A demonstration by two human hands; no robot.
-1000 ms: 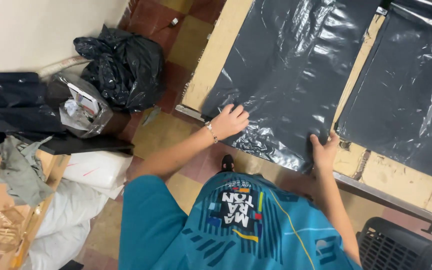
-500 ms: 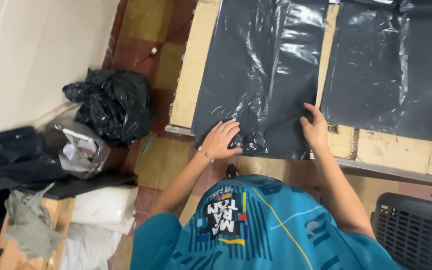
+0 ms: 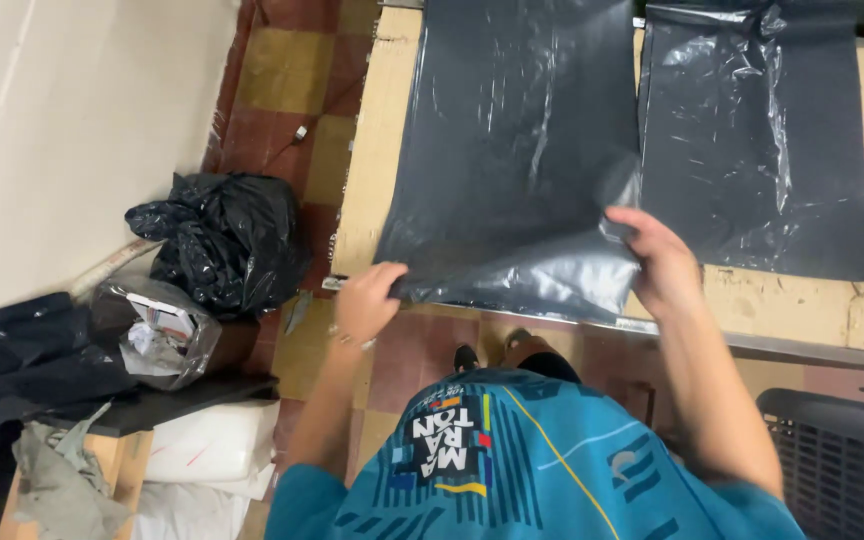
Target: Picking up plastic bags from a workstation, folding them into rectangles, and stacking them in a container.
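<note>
Head view: glossy dark plastic sheet (image 3: 512, 150), seemingly creased.

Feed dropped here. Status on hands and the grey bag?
Left hand and right hand grip grey plastic bag near edge, lifted off table. Second bag alongside, clear.

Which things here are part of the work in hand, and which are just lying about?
In hand: dark grey plastic sheet, its near edge gripped by left hand and right hand; wooden worktable.

Lying about: second grey sheet, black rubbish bag, black crate.
</note>
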